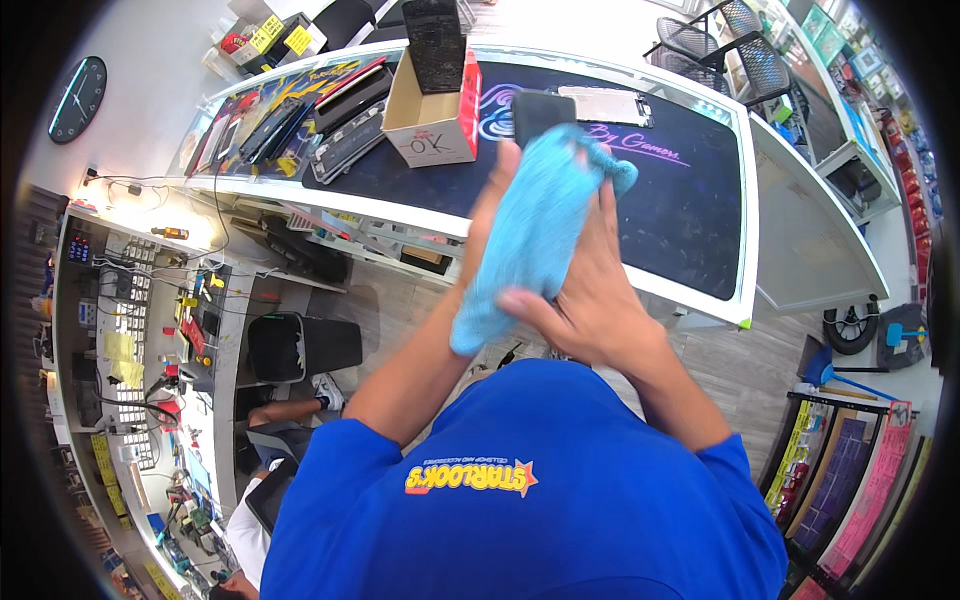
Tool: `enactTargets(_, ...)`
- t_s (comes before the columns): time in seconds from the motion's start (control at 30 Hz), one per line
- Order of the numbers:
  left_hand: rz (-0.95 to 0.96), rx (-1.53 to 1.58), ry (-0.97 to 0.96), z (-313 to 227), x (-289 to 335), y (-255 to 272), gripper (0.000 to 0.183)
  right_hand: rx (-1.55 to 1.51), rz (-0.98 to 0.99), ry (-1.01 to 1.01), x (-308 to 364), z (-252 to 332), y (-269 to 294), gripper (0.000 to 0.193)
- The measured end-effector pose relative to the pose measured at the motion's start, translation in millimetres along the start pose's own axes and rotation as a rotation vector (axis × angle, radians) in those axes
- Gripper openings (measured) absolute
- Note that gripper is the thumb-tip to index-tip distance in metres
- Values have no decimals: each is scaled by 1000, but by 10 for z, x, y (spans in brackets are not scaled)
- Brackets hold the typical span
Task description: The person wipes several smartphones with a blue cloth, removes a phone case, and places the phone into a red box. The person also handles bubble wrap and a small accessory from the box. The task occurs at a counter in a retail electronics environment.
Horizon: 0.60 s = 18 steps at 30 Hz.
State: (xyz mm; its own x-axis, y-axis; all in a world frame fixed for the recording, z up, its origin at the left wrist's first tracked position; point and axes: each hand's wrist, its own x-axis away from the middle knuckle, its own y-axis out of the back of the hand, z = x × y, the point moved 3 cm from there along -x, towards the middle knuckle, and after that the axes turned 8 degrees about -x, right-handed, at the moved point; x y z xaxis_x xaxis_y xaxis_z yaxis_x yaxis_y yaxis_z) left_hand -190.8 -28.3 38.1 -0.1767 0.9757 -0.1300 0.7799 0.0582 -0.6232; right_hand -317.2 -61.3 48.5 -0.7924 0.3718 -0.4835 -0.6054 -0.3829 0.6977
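Note:
A light blue cloth (530,220) is stretched between my hands, over the near edge of the white-framed table. My left hand (485,215) is mostly covered by it; only its outer edge and a fingertip show. On the cloth's right side, my right hand (597,290) grips it, with the thumb pressed across the lower part. Whether anything is wrapped inside the cloth is hidden. Just beyond the cloth lies a dark flat phone-like device (543,114). Beside that device rests a pale flat panel (606,106).
An open red-and-white cardboard box (430,140) stands on the dark tabletop mat (690,220), a black panel (436,45) upright in it. Several dark device panels (350,130) lie to the left. A seated person (255,520) is at the lower left, near a cluttered workbench (150,340).

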Motion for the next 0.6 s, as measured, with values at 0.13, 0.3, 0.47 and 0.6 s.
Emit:
enactTargets(0.13,-222,31,-74,68,619,416,69,-230,-98,-185,-680,178,-425,102)
enactTargets(0.3,-140,417,-286,-564,1150,1277,93,-231,225,229,-203,1107,-1386,74)
enactTargets(0.47,-338,192,-335,-940,1819,1318,75,-550,62,-309,-482,905,-1807,66)
enactTargets(0.6,-332,174,-500,-1294,2221,1500,68,-1672,-187,-568,-755,918,-1985,62)
